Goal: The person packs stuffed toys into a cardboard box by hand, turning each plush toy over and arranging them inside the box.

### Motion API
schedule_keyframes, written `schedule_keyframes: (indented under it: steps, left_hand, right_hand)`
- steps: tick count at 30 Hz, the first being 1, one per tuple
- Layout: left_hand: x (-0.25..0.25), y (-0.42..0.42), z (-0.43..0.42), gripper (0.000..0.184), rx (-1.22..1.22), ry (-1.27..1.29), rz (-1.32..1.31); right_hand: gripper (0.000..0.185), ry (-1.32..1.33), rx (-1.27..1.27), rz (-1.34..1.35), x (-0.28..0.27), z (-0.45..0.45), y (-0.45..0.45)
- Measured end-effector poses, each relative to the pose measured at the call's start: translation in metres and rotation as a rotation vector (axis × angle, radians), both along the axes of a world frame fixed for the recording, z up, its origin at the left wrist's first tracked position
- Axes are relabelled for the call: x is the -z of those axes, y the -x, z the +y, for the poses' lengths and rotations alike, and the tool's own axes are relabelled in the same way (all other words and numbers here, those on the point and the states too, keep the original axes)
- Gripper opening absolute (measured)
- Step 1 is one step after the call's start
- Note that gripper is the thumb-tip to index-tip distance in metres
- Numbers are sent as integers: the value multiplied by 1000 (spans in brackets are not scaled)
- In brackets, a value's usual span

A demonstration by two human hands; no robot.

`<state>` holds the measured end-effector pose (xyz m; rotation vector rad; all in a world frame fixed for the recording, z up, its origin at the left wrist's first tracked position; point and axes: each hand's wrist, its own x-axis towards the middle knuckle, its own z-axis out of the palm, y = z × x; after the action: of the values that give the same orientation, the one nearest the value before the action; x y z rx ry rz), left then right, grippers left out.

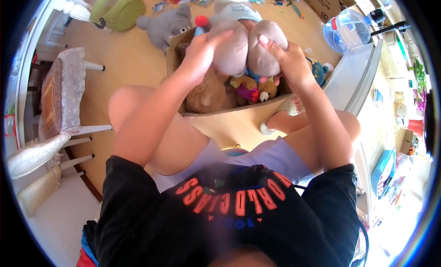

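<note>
A large plush toy [228,49] with two rounded grey-pink feet and a pale blue lettered top is held over a cardboard box [177,90]. My left hand [202,53] grips the foot on the left side. Around the other foot my right hand [290,60] is closed, thumb on top. The far end of the toy is cut off by the frame's top edge. Inside the box below lie a brown teddy bear [205,93], a smaller bear in a magenta outfit [246,89] and other plush toys, partly hidden by the held one.
A grey plush toy [166,28] sits beyond the box's left side, near a green basket [120,11]. At right are a large water bottle [347,30] and a plush in dark teal [316,70]. A cloth-covered chair [62,90] stands at left.
</note>
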<state>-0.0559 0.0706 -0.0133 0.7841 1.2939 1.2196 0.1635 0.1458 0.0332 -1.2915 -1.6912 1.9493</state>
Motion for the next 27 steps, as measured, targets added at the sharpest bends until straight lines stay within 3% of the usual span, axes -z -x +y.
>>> schedule_keyframes:
  steps: [2, 3, 4, 6, 9, 12, 13, 14, 16, 19, 22, 23, 24, 26, 27]
  left_hand:
    - [14, 8, -1, 43, 135, 27, 18]
    - [28, 6, -1, 45, 307, 58, 291]
    - [32, -1, -4, 55, 456, 47, 395]
    - [37, -12, -5, 67, 715, 277, 605]
    - [40, -12, -4, 73, 669, 473, 365]
    - [28, -6, -1, 68, 615, 343, 211]
    - [28, -7, 2, 50, 504, 242, 285]
    - [42, -4, 6, 33, 306, -31, 430]
    - [52, 2, 16, 28, -158, -386, 956]
    - [56, 10, 22, 39, -269, -598, 1143]
    - [75, 4, 9, 52, -46, -529, 1296]
    - [112, 1, 5, 52, -9, -553, 1204]
    - [109, 2, 3, 48, 44, -457, 1145]
    - [89, 7, -1, 44, 145, -269, 1021]
    - [58, 12, 8, 43, 156, -56, 960]
  right_hand:
    - [76, -132, -124, -210, -13, -3, -1]
    - [91, -56, -303, -372, -11, 14, -7]
    - [88, -85, -259, -438, 7, 19, -8]
    - [73, -303, -403, -690, 11, 28, -11]
    - [52, -712, 17, -258, 42, 35, -5]
    - [48, -1016, 126, -111, 71, 44, 16]
    - [53, -1042, 85, -184, 69, 34, 24]
    - [60, -1249, -73, -102, 109, 45, 25]
    - [65, -1140, -157, -193, 185, 42, 26]
    - [68, -194, 178, -297, 149, 24, 45]
    - [65, -651, 219, -77, 154, 38, 40]
    - [61, -715, 268, -237, 139, 33, 41]
    - [57, -872, 251, -240, 148, 42, 39]
    - [72, -591, 203, 117, 161, 60, 45]
    - [80, -607, 144, -8, 162, 67, 44]
